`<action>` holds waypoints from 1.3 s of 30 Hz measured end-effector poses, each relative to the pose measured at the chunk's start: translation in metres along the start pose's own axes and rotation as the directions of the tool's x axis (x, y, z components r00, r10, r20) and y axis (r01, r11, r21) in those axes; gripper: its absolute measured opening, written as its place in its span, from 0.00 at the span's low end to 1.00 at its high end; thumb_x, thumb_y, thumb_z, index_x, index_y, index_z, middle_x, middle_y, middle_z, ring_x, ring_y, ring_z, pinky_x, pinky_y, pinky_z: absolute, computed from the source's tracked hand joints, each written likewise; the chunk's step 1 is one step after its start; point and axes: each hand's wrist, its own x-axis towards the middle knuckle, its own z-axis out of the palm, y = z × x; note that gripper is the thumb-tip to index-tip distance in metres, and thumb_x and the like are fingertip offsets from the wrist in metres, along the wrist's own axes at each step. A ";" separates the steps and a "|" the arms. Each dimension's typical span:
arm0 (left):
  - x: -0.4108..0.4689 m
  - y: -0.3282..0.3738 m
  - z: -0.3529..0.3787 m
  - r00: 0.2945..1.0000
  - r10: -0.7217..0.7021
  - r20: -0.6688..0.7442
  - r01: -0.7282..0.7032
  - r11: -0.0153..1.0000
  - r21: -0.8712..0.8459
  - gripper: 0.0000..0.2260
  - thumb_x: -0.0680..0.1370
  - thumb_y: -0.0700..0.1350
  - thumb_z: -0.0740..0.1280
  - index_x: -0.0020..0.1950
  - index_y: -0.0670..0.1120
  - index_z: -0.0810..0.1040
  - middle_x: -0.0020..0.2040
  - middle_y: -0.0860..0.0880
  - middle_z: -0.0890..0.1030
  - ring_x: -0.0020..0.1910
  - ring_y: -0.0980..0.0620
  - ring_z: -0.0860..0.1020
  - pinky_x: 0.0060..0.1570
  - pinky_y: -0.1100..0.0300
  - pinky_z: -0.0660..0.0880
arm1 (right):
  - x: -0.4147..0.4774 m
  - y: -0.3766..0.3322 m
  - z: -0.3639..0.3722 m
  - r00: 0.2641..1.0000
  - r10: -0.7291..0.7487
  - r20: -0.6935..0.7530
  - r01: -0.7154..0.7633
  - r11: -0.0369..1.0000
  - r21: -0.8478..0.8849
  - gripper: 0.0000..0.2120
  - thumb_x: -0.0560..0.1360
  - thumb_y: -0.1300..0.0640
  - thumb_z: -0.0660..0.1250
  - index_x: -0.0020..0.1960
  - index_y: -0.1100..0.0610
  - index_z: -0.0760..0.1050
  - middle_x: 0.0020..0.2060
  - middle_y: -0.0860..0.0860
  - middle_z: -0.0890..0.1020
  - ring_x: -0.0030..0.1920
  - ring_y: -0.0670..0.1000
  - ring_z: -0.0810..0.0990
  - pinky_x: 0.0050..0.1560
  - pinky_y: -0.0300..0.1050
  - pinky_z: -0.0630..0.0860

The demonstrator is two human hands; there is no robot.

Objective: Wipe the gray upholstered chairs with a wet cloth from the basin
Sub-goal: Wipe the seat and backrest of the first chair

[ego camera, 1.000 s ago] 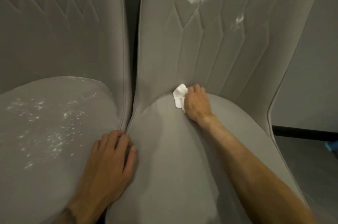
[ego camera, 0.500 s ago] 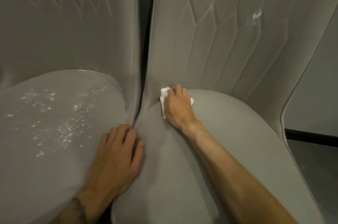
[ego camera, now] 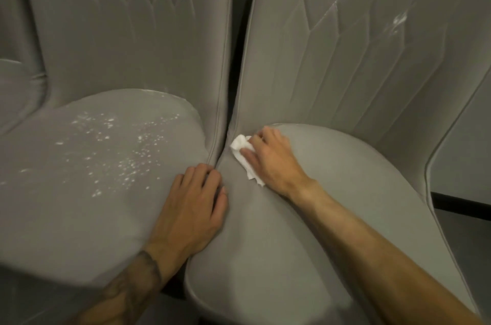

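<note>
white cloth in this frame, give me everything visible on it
The white cloth is small, crumpled and soft-looking; wetness cannot be judged. It lies flat-pressed on the right chair's seat, at its back left corner by the seam between the two chairs. The right hand covers most of it, fingers spread on top; one wad shows past the fingertips, a strip trails beside the thumb.

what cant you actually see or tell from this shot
- Head view: most of the white cloth lies hidden under the right hand.
- The basin is out of frame.
- The left chair seat blurs at its front edge.
- Both chair backs are cut off by the top edge.
</note>
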 end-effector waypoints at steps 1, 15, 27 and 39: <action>0.000 0.001 0.000 1.000 -0.001 -0.004 0.001 1.000 0.005 0.04 0.81 0.47 0.61 0.48 0.49 0.69 0.48 0.48 0.72 0.45 0.45 0.70 0.45 0.45 0.71 | 0.008 0.007 -0.002 1.000 0.010 0.017 -0.010 0.999 -0.053 0.17 0.82 0.45 0.58 0.59 0.57 0.74 0.56 0.56 0.73 0.55 0.59 0.71 0.58 0.54 0.67; -0.005 0.006 -0.011 0.996 -0.083 -0.022 0.081 0.994 -0.075 0.09 0.82 0.41 0.55 0.47 0.43 0.72 0.44 0.43 0.73 0.43 0.41 0.71 0.47 0.40 0.72 | -0.003 -0.025 -0.006 0.993 0.007 0.118 -0.007 1.000 0.003 0.16 0.84 0.48 0.55 0.58 0.60 0.72 0.56 0.59 0.72 0.57 0.60 0.70 0.61 0.55 0.67; -0.004 0.006 -0.013 0.992 -0.119 0.035 0.122 0.987 -0.101 0.13 0.86 0.43 0.53 0.49 0.40 0.74 0.45 0.40 0.74 0.46 0.39 0.73 0.50 0.38 0.71 | -0.125 -0.110 -0.012 0.990 -0.100 0.096 0.102 0.995 -0.021 0.15 0.83 0.48 0.51 0.60 0.55 0.71 0.54 0.54 0.73 0.55 0.56 0.69 0.53 0.51 0.65; 0.000 0.008 -0.015 0.997 -0.052 0.054 0.050 0.998 0.046 0.13 0.85 0.47 0.55 0.49 0.40 0.74 0.47 0.37 0.74 0.46 0.36 0.73 0.50 0.39 0.70 | -0.268 -0.064 -0.048 0.986 0.161 -0.045 -0.164 0.985 -0.063 0.14 0.83 0.42 0.54 0.60 0.49 0.71 0.59 0.48 0.73 0.54 0.52 0.73 0.52 0.47 0.68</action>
